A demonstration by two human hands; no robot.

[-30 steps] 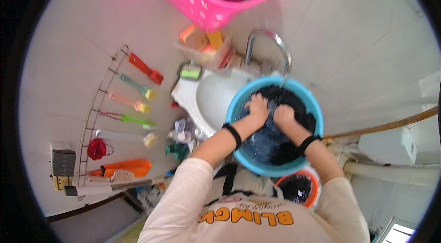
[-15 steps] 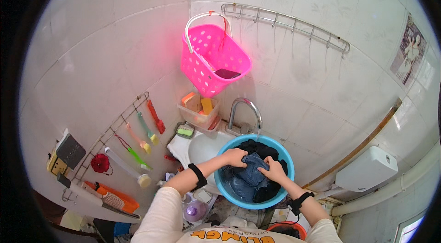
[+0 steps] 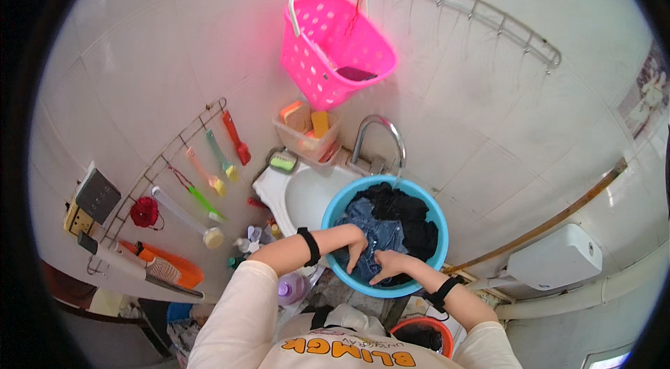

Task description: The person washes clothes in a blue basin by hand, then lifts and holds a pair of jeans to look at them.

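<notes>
A light blue basin (image 3: 440, 212) holds wet clothes: a blue denim garment (image 3: 380, 231) in front and left, and black clothing (image 3: 412, 215) behind and to the right. My left hand (image 3: 356, 243) reaches over the denim from the left, its fingers stretched downward onto the cloth. On the denim's near right part rests my right hand (image 3: 391, 263), thumb and fingers apart. Neither hand visibly grips a fold. Over the basin's far rim curves a metal faucet (image 3: 380, 120), with a thin stream of water below its spout.
Under the basin's left side is a white sink (image 3: 279, 191). A pink basket (image 3: 338, 48) hangs above a clear box of sponges (image 3: 307, 133). Brushes hang on a left wall rack (image 3: 164, 157). An orange-red bucket (image 3: 436, 323) stands below; a white cistern (image 3: 555, 257) is at right.
Both hands have come nearer to me, from gripping the bunched denim to lying on it with fingers stretched. The denim now lies more spread out. The whole view has shifted somewhat.
</notes>
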